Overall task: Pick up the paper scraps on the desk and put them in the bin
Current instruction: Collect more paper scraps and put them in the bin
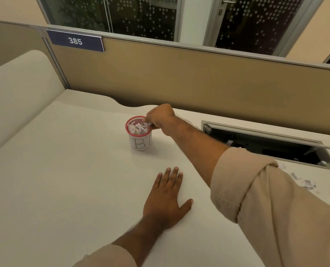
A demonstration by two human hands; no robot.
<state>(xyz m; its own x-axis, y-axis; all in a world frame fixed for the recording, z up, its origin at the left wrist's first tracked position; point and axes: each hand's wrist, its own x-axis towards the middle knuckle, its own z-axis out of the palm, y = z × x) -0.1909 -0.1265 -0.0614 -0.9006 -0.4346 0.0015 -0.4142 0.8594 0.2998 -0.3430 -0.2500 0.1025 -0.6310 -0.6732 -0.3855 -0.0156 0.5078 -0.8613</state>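
Note:
A small red-rimmed bin [141, 143] with a white label reading "BI" stands on the white desk [73, 180], holding crumpled paper scraps [136, 128]. My right hand [161, 118] hovers over the bin's right rim with its fingers curled down, pinching a paper scrap [147, 124] just above the pile. My left hand [167, 199] rests flat on the desk, fingers straight, nearer to me than the bin. More paper scraps [307, 184] lie on the desk at the far right, partly hidden by my right sleeve.
An open cable hatch [266, 145] with a raised metal lid is set into the desk to the right of the bin. A tan partition [179, 78] with a "385" sign [75, 41] closes off the back. A second desk surface runs along the left.

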